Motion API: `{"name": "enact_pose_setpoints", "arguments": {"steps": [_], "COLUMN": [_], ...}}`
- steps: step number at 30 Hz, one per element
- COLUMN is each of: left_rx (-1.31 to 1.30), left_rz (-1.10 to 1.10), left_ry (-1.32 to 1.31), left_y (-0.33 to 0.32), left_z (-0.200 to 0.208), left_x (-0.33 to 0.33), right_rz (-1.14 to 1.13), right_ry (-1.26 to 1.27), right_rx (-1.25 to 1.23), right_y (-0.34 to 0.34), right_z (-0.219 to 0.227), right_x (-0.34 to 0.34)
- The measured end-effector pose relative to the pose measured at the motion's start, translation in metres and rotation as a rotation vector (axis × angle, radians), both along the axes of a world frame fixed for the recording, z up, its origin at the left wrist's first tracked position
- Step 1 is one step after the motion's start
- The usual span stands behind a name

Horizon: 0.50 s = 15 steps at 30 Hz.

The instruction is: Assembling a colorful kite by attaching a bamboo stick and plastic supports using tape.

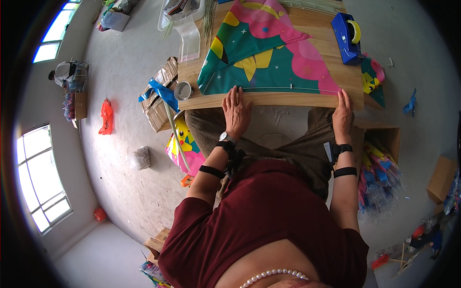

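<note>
Near the top middle of the frame, a bright kite is spread flat on a wooden table. Its near edge, with a thin rod along it, is pressed down by the left hand, fingers spread flat, and the right hand, fingers together. The rod seems to be getting fixed on. Tape from the blue tape holder at the upper right would probably be needed.

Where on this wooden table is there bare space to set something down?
One bare patch of the wooden table lies between the colourful kite sheet and the blue tape dispenser. A narrow strip runs along the near edge between the left hand and right hand. The far left end is crowded with clear plastic sleeves and a small metal tin.
</note>
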<state>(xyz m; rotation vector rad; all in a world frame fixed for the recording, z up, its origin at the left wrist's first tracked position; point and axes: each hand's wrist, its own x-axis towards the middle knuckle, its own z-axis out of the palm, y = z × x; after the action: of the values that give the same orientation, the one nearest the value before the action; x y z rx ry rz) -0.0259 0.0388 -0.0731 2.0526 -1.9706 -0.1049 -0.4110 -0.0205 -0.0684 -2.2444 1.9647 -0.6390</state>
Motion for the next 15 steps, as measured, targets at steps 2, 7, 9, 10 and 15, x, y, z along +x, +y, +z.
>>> {"name": "enact_pose_setpoints", "arguments": {"steps": [2,7,9,10,15], "left_rx": [-0.001,0.000,0.003,0.006,0.000], "left_rz": [-0.001,-0.003,-0.003,-0.002,-0.004], "left_ry": [0.003,0.006,0.007,0.007,0.007], "left_y": [0.0000,0.0004,0.0005,0.0005,0.0008], "left_z": [0.0002,-0.0006,-0.0002,0.0000,-0.0009], "left_x": [-0.0002,0.0003,0.0004,0.0004,0.0005], "right_rz": [0.002,0.009,0.007,0.004,-0.008], "right_ry": [-0.003,-0.014,-0.014,-0.014,0.009], "right_rx": [-0.002,0.001,-0.002,-0.005,-0.003], "right_y": [-0.0001,-0.0010,-0.0012,-0.0012,-0.0010], "right_z": [-0.0019,-0.0037,-0.0050,-0.0058,-0.0057], "right_x": [-0.0009,-0.0015,-0.0012,-0.0013,-0.0015]}}
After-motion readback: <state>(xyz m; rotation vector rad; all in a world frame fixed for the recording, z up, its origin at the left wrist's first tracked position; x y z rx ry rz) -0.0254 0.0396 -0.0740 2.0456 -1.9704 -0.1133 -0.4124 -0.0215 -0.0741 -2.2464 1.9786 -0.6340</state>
